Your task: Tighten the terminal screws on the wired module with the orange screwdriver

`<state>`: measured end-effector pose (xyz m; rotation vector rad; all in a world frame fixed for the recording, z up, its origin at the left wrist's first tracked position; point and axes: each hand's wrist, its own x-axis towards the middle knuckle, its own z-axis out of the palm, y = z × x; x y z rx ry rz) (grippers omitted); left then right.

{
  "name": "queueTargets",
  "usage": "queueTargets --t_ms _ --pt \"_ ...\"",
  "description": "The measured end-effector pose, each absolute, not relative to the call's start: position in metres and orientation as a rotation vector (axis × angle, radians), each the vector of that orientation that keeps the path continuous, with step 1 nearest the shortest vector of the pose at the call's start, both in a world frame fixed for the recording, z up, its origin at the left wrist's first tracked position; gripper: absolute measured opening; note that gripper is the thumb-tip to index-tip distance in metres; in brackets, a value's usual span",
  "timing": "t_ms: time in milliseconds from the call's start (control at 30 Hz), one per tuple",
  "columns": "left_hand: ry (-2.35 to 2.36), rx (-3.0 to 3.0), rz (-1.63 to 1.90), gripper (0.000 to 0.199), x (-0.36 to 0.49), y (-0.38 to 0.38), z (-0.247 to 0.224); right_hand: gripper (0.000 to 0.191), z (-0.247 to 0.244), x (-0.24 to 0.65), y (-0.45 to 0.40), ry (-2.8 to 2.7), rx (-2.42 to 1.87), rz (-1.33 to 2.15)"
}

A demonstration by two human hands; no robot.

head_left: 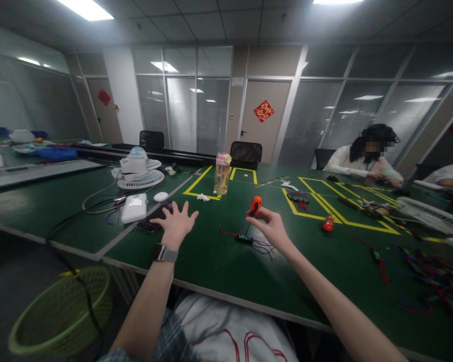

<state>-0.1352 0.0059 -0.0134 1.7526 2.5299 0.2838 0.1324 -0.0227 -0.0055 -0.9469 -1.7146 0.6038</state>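
My right hand (270,226) is closed around an orange and black screwdriver (255,205), held upright with its shaft pointing down. Below its tip lies a small green circuit board (244,239) with red and dark wires on the table. Whether the tip touches the board I cannot tell. With fingers spread, my left hand (176,223) holds nothing and hovers near a dark phone-like slab (150,221). A watch sits on the left wrist. Close by are a white box-shaped device (134,208) and a white mouse-like object (160,196).
A clear bottle with pink lid (222,175) stands ahead. White fans (139,171) are at left, above a green basket (64,311) on the floor. A red object (328,223), wired boards (434,271) and a seated person (366,156) are at right. Yellow tape marks the green table (211,266).
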Motion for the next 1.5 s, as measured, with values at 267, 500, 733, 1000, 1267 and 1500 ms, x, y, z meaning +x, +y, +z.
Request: queueTargets --t_ms 267,500,733,1000,1267,1500 --pt "2.516 1.690 0.310 0.065 -0.138 0.008 -0.015 0.018 -0.007 0.134 -0.022 -1.706 -0.953 0.614" --pt "2.534 1.740 0.308 0.067 -0.140 0.011 -0.019 0.017 -0.006 0.133 -0.023 -1.696 -0.952 0.614" --pt "2.491 1.786 0.265 0.069 -0.134 0.006 -0.012 0.017 -0.006 0.132 -0.024 -1.705 -0.953 0.610" --pt "2.470 1.813 0.246 0.071 -0.129 0.004 -0.012 0.019 -0.006 0.132 -0.024 -1.713 -0.955 0.604" --pt "2.465 1.827 0.274 0.071 -0.131 0.007 -0.015 0.019 -0.005 0.132 -0.025 -1.714 -0.955 0.607" --pt "2.515 1.699 0.334 0.067 -0.139 0.010 -0.016 0.018 -0.008 0.133 -0.022 -1.719 -0.937 0.599"
